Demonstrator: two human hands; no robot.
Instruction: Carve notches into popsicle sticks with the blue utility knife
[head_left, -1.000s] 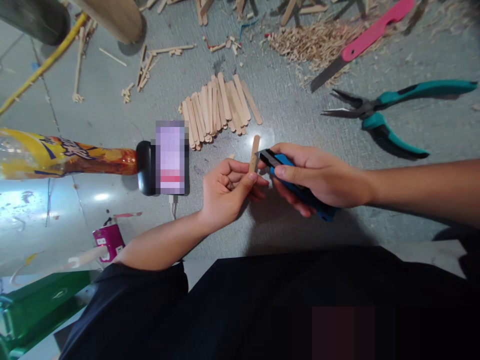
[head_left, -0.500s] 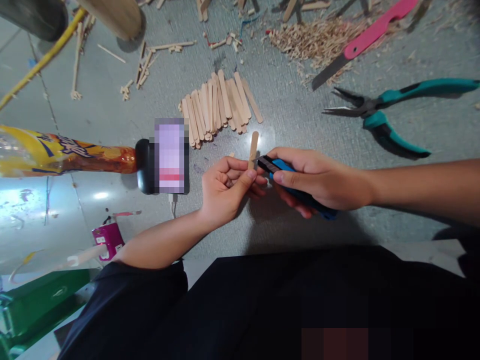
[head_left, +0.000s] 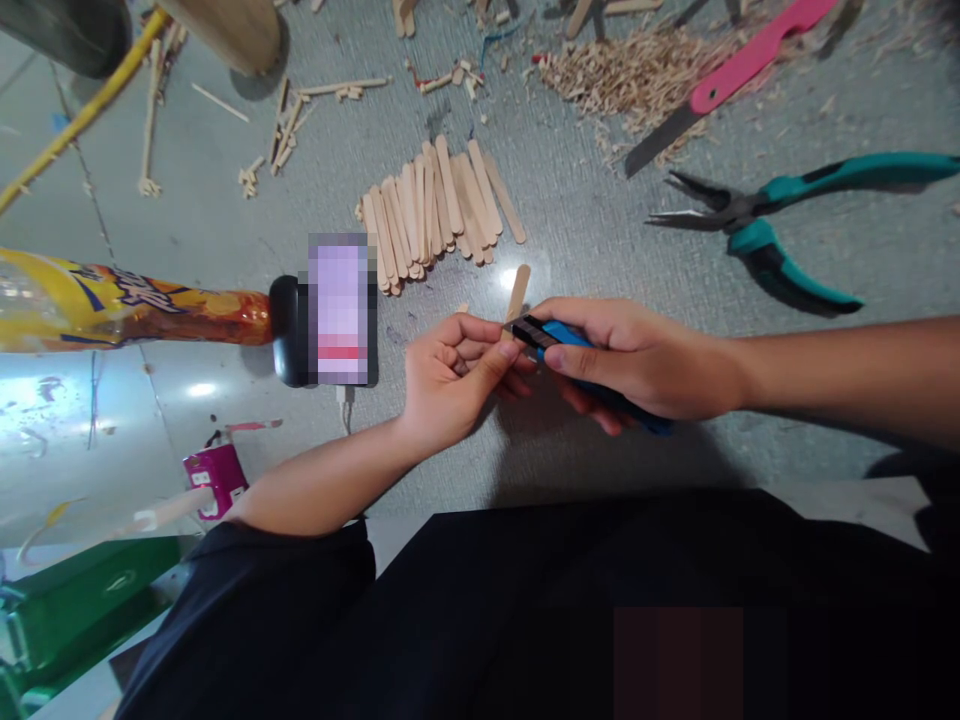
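My left hand (head_left: 465, 365) pinches the lower end of a wooden popsicle stick (head_left: 519, 289) between thumb and fingers. The stick's rounded upper end points away from me, leaning right. Closed around a blue and black utility knife (head_left: 574, 362) is my right hand (head_left: 637, 355), its thumb along the handle. The knife's blade lies against the stick just above my left thumb; its exact contact is partly hidden by the fingers. Beyond both hands, a pile of popsicle sticks (head_left: 431, 210) lies side by side on the grey table (head_left: 585, 250).
Teal-handled pliers (head_left: 742, 212) and a pink-handled saw (head_left: 731, 82) lie at right, near a heap of wood shavings (head_left: 637, 75). At left are a phone (head_left: 341, 310), a bottle (head_left: 142, 305), a purple power adapter (head_left: 214, 480) and a yellow cable (head_left: 82, 115).
The popsicle stick's upper end has tilted to the right. The knife blade has moved slightly left and down across the stick. Both hands keep their hold.
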